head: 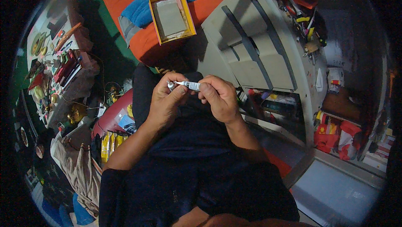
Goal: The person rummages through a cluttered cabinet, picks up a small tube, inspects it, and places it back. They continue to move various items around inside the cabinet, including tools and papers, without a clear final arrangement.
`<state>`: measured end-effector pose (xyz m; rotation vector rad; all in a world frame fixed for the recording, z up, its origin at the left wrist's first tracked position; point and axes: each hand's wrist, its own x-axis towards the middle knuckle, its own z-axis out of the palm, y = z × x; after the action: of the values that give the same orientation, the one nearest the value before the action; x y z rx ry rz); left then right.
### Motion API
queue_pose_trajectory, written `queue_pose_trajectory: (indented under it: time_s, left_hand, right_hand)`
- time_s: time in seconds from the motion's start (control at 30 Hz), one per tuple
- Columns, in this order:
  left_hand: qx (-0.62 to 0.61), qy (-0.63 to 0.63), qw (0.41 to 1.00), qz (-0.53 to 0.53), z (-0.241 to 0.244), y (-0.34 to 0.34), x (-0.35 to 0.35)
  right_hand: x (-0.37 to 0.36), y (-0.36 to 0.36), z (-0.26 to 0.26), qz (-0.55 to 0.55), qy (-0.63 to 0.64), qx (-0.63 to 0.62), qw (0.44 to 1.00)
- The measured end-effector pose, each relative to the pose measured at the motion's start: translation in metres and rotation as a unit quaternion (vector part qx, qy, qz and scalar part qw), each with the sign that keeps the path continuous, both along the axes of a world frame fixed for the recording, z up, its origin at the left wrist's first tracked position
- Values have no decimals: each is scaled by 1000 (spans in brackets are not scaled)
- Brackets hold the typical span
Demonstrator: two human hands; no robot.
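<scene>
Between the thumb and fingers of my right hand (pixel 221 99) is a small white tube (pixel 193 86) with dark print and a narrow nozzle. The nozzle points left, towards a small shiny metallic piece (pixel 171 84) that my left hand (pixel 166 101) pinches. Whether nozzle and metal touch is too small to tell. Both hands are close together above my lap, over dark clothing (pixel 188 132). Beyond them, an open yellow-rimmed box (pixel 192 26) with a flat greyish pad (pixel 171 18) inside rests on orange and blue fabric (pixel 141 5).
To the right stands a pale cabinet (pixel 216 38) with long dark handles, its top holding tools (pixel 309 29). A cluttered table (pixel 75 88) is at the left. Nearer are a maroon rounded surface (pixel 108 114), yellow packets (pixel 110 143) and beige cloth (pixel 77 167).
</scene>
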<state>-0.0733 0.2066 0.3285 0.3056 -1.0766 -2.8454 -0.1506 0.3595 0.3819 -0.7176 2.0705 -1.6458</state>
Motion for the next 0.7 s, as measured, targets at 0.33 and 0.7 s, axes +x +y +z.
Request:
queue_pose_trajectory:
  time_s: [0.33,0.7]
  left_hand:
    - [15,-10,1000,-5,-4,3,-3]
    - [69,-26,997,2,-10,3,-6]
  right_hand:
    - [0,1,0,-16,-58,16,998]
    - [2,-3,-2,-11,-140,-20,990]
